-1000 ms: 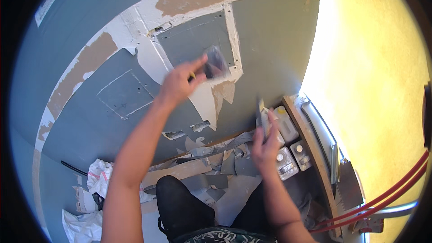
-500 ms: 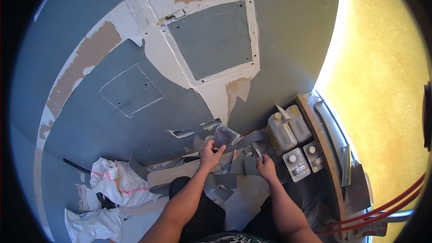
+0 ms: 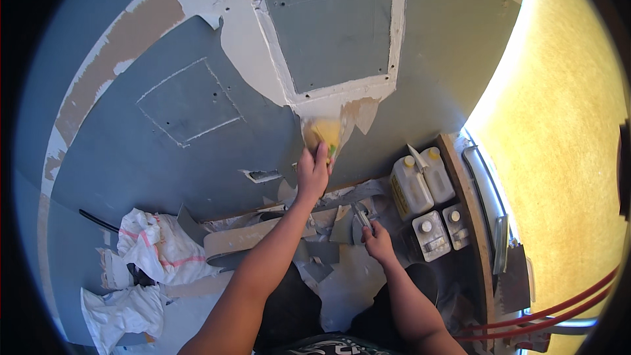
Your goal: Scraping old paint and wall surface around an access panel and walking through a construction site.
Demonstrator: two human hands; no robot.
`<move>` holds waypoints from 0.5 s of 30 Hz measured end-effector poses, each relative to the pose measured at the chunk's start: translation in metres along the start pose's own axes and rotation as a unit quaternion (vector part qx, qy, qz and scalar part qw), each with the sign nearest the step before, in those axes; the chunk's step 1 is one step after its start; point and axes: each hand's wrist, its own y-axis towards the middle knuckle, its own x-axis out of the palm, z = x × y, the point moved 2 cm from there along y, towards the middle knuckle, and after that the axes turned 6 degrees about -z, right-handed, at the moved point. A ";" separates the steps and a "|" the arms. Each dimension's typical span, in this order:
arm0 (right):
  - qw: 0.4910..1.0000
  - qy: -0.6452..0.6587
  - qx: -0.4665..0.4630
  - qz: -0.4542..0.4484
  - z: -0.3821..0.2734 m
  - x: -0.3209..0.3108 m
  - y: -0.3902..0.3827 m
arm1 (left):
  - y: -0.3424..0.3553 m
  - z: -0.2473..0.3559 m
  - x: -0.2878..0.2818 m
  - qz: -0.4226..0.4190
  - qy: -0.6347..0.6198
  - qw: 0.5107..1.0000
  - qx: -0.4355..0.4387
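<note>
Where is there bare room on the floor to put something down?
Try the pale floor between the knees, below the grey torn scraps, or the patch between the white sacks and the left forearm. It's crowded along the foot of the grey wall, heaped with scraps, and on the right, where four capped containers stand beside the wooden board.

Near the far right corner of the floor (image 3: 455,271), 2 tall jugs (image 3: 411,189) stand behind 2 smaller capped containers (image 3: 432,242), beside a wooden board (image 3: 474,230). White sacks (image 3: 161,244) slump toward the left edge; torn scraps (image 3: 246,240) litter the far edge.
</note>
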 end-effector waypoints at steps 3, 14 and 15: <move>0.999 -0.030 -0.021 0.000 -0.004 -0.007 -0.009 | 0.032 0.011 0.019 0.020 -0.040 0.999 0.021; 0.996 0.092 0.007 -0.013 0.007 -0.007 0.001 | 0.064 0.027 0.050 0.018 -0.101 0.993 0.056; 0.989 0.143 0.037 -0.020 0.005 0.000 0.003 | 0.067 0.026 0.048 0.013 -0.100 0.994 0.038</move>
